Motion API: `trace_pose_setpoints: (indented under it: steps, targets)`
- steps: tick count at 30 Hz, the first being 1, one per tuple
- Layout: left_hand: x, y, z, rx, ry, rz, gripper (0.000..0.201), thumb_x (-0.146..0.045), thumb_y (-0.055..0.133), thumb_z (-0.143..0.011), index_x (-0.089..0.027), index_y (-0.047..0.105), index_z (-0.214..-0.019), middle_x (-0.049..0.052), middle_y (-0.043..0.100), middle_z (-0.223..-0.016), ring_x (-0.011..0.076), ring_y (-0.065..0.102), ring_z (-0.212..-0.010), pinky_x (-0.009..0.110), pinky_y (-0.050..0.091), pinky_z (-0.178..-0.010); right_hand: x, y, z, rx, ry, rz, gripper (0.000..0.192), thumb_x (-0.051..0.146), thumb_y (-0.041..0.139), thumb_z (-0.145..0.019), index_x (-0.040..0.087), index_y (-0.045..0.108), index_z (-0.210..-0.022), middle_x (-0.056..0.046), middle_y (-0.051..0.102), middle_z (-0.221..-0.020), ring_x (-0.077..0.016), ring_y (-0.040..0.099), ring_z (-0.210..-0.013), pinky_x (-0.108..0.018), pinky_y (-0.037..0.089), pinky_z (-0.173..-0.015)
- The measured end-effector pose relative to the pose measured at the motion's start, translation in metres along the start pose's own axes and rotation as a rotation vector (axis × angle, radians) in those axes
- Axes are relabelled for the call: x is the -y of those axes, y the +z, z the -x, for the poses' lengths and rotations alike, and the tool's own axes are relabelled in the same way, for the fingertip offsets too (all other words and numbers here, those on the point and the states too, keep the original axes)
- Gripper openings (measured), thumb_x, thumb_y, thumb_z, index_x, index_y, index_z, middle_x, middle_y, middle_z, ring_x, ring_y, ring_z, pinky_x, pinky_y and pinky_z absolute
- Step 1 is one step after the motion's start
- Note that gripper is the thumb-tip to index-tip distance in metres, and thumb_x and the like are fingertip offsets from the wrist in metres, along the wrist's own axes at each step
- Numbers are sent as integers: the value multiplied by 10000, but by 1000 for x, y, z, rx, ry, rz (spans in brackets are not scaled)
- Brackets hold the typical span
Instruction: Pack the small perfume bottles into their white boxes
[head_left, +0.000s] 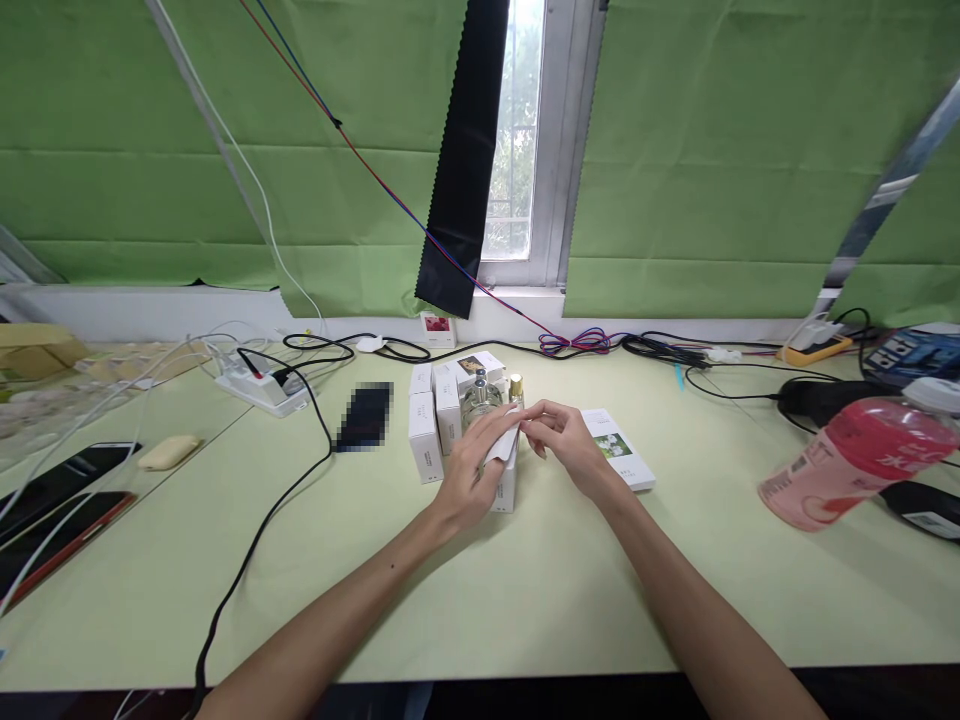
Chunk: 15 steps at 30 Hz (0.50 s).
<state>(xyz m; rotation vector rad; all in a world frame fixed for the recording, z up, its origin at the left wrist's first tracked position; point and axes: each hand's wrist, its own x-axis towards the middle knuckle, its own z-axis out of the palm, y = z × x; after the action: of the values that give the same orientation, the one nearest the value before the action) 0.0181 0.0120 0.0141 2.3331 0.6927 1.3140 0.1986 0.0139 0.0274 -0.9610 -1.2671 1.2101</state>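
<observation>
My left hand (471, 468) wraps around a small white box (507, 480) standing on the pale green table, fingers on its top flap. My right hand (564, 440) pinches the same box's top edge from the right. Just behind stand a clear glass perfume bottle (480, 398) with a silver cap and a smaller bottle with a gold cap (516, 389). Several more white boxes (424, 436) stand in a cluster to the left. A flat white carton with a flower picture (619, 447) lies under and beyond my right wrist.
A dark phone (364, 416) lies left of the boxes, a white power strip (259, 385) and black cable (255, 540) further left. A pink bottle (855, 460) lies at the right. Two phones (60, 500) rest at the left edge. Cables run along the back wall.
</observation>
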Motion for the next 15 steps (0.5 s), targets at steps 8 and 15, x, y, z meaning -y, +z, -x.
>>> trace_pose_setpoints:
  steps: [8, 15]
  targets:
    - [-2, 1, 4, -50, -109, 45, 486, -201, 411, -959, -263, 467, -1437, 100, 555, -1471, 268, 567, -1306, 480, 468, -1077, 0, 1, -1, -26, 14, -17, 279, 438, 778, -729, 175, 700, -778, 28, 561, -559, -106, 442, -509, -274, 341, -520]
    - [-4, 1, 3, -65, -90, -37, 460, -166, 390, -914, -227, 540, -1344, 122, 494, -1515, 299, 463, -1405, 526, 422, -1105, 1, 0, -2, -61, 6, -10, 353, 514, 756, -744, 177, 673, -680, 19, 550, -528, -106, 430, -491, -277, 339, -507]
